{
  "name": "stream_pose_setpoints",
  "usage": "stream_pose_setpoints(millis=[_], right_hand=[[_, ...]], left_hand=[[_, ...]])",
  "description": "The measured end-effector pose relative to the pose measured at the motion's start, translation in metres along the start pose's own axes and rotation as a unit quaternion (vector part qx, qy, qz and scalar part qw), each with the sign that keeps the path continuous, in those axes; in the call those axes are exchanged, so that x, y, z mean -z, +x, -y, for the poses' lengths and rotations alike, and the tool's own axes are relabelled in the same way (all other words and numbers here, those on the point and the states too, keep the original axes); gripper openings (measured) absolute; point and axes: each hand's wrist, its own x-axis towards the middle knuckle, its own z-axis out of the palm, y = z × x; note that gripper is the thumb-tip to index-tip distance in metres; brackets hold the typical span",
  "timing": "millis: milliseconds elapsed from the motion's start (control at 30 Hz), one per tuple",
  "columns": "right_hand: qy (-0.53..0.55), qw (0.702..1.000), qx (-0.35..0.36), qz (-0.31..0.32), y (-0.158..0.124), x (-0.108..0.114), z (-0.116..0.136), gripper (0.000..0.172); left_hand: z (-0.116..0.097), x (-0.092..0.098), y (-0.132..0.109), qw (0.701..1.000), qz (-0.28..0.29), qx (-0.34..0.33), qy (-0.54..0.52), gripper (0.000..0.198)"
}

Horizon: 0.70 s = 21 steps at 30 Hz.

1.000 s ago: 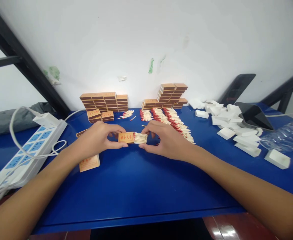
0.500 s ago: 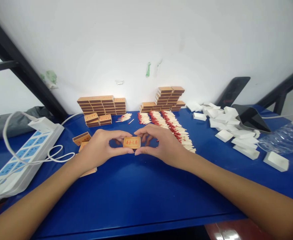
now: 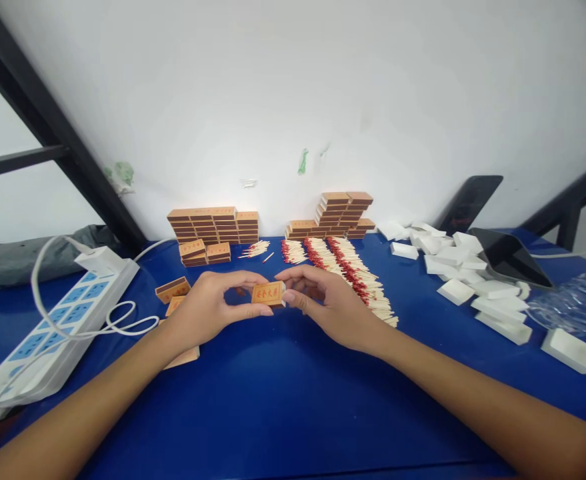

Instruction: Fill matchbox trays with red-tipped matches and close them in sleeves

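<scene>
A matchbox (image 3: 267, 294) with red lettering on its tan top is held above the blue table (image 3: 283, 400). My left hand (image 3: 211, 305) pinches it at the left end between thumb and fingers. At the other end, my right hand (image 3: 337, 303) has its thumb against a strip of white inner tray, with its fingers curled behind. Red-tipped matches (image 3: 365, 283) lie in rows just beyond my right hand. Tan matchbox sleeves (image 3: 173, 291) lie beside my left hand, partly hidden by the wrist.
Matchboxes are stacked against the wall at left (image 3: 213, 227) and right (image 3: 343, 217). White inner trays (image 3: 453, 257) are heaped at the right, near a black phone-like device (image 3: 470, 203) and a clear plastic bottle (image 3: 573, 297). A white power strip (image 3: 67, 320) with cables lies left.
The view has shifted, so the table sits lower in the picture. The matchbox has tilted slightly, and more of the white tray shows at its right end.
</scene>
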Motion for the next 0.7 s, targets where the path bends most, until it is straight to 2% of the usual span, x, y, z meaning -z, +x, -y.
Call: stream_pose_setpoints(millis=[100,200,300,467,700], right_hand=[[-0.089,0.995,0.019,-0.038,0.0,0.003,-0.003,0.025],[-0.186,0.979,0.062,-0.057,-0.001,0.007,-0.007,0.023],[-0.249,0.96,0.109,-0.062,-0.001,0.009,-0.01,0.018],[-0.295,0.94,0.156,-0.065,0.0,0.011,-0.011,0.013],[-0.322,0.931,0.16,-0.055,0.0,0.016,-0.011,0.017]], left_hand=[[0.014,0.019,0.007,0.994,-0.037,-0.011,0.103,0.053],[0.04,0.047,0.021,0.976,-0.081,-0.001,0.202,0.063],[0.067,0.069,0.037,0.962,-0.076,0.03,0.26,0.062],[0.094,0.076,0.048,0.952,-0.016,0.055,0.301,0.059],[0.099,0.087,0.039,0.959,-0.026,0.103,0.263,0.062]])
